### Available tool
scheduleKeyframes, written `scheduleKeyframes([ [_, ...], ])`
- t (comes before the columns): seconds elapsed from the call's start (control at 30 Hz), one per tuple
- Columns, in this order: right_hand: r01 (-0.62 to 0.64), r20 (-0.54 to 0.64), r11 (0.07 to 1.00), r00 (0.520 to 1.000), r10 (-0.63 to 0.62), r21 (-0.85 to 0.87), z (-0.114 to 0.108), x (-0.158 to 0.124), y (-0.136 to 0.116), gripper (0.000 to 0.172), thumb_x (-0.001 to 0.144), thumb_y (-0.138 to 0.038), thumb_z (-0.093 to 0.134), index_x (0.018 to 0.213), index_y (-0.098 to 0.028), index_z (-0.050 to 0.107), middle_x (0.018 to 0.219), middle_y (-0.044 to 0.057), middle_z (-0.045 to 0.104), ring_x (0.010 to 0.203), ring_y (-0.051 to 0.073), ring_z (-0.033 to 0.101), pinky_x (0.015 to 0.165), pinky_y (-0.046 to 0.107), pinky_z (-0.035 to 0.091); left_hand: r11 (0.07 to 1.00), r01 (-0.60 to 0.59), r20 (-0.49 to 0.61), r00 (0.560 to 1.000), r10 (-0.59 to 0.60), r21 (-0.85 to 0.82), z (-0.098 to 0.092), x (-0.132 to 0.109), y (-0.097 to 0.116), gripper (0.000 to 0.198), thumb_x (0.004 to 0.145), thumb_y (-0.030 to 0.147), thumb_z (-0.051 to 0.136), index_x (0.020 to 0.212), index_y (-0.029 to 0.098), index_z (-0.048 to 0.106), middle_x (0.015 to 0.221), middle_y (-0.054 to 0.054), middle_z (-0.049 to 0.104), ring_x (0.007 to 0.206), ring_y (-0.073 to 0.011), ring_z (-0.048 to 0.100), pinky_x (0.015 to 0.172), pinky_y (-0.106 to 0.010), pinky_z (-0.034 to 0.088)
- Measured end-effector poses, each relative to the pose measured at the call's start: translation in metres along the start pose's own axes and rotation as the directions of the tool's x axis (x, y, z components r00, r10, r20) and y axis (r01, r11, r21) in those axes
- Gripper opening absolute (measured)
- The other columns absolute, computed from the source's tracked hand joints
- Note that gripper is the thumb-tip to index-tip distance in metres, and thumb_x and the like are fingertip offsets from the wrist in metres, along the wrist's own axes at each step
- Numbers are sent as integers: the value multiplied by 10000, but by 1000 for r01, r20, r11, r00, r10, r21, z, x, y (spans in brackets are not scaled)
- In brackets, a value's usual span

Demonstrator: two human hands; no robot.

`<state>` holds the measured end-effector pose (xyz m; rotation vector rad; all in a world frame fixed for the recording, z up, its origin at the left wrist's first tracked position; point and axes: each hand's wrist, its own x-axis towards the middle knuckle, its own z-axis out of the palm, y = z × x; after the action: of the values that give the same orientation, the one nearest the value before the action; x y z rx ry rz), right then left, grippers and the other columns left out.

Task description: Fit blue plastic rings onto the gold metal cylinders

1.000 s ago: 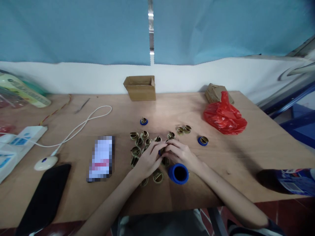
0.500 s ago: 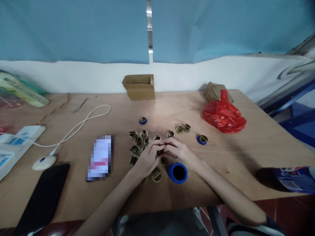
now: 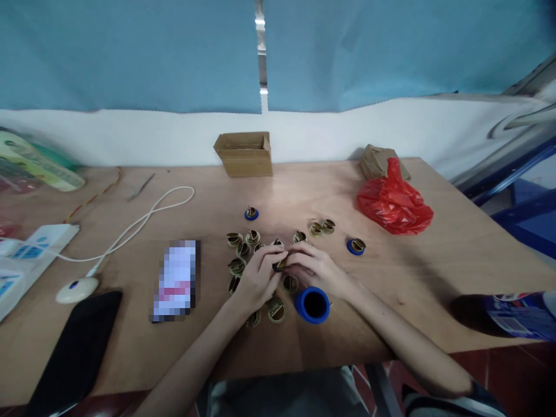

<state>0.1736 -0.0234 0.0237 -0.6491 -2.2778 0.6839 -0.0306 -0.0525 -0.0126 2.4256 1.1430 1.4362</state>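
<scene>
My left hand (image 3: 259, 277) is closed, its fingertips pinching a small round brass-coloured piece (image 3: 279, 265), mostly covered by fingers. From the other side my right hand (image 3: 322, 267) presses its bent fingers to the same piece; its thumb is largely hidden. Around and below my hands lie several round brass-coloured pieces with a bar across the top, such as one at the front (image 3: 277, 310). A blue cup-like cylinder (image 3: 299, 306) with a dark hollow stands just below my right hand. Two similar brass pieces sit on blue bases, one farther back (image 3: 251, 214) and one to the right (image 3: 356, 247).
A cardboard box (image 3: 247, 163) stands open by the wall. A red plastic bag (image 3: 393, 205) and a paper-wrapped bundle (image 3: 379, 162) lie back right; a bottle (image 3: 512, 315) lies front right. On the left are a phone (image 3: 176, 281), a black phone-like slab (image 3: 80, 341), a white cable (image 3: 143, 219) and a power strip (image 3: 47, 246).
Both hands stay together in nearly the same place. The fingers have shifted slightly, and more of the held piece shows between them. The whole view has moved a little.
</scene>
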Motion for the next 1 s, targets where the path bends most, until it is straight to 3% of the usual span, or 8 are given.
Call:
scheduleKeyframes([
  [0.23,-63,-51,993,996,69,104,2,2,1,66,1006,-202,573,990,-222,634,1046,57,630,957,171,630,860,316,556,999,49,43,998,-49,-11,-1,-1,1,465,922,59,575,1359,207,520,1219,-116,668,1151,-219,665,1015,-384,583],
  [0.3,-136,-51,975,988,147,174,3,1,1,36,1000,-216,579,1018,-232,605,954,33,628,848,157,625,764,295,556,998,54,52,997,-53,-25,-1,-2,0,505,923,62,576,1398,210,490,1235,-115,672,1158,-217,665,1015,-375,581],
  [0.4,-268,-44,910,954,296,317,7,-1,5,138,966,-225,601,1082,-243,529,857,-2,588,709,134,582,606,247,520,999,43,60,997,-41,-25,1,-4,-1,588,916,64,585,1466,202,426,1284,-129,670,1183,-228,663,1014,-380,579],
  [0.57,-348,-50,849,915,399,397,16,-4,12,189,904,-204,623,1030,-245,489,816,-19,548,671,126,544,563,231,488,999,25,76,997,-22,-31,2,-5,1,562,924,111,611,1453,203,446,1248,-127,704,1126,-236,689,960,-396,597],
  [0.8,-321,-113,836,906,408,445,8,0,14,130,951,-320,612,988,-229,527,839,1,580,740,142,566,659,276,491,999,30,-78,996,-33,-41,0,0,7,410,885,127,703,1259,199,551,1210,-123,706,1130,-234,691,952,-394,587],
  [1.0,-283,-105,857,927,359,431,2,2,10,170,915,-339,673,970,-213,574,807,-12,569,701,128,540,644,264,476,986,145,-11,989,-145,82,0,1,8,409,834,156,756,1210,253,627,1075,-69,638,976,-212,675,872,-347,587],
])
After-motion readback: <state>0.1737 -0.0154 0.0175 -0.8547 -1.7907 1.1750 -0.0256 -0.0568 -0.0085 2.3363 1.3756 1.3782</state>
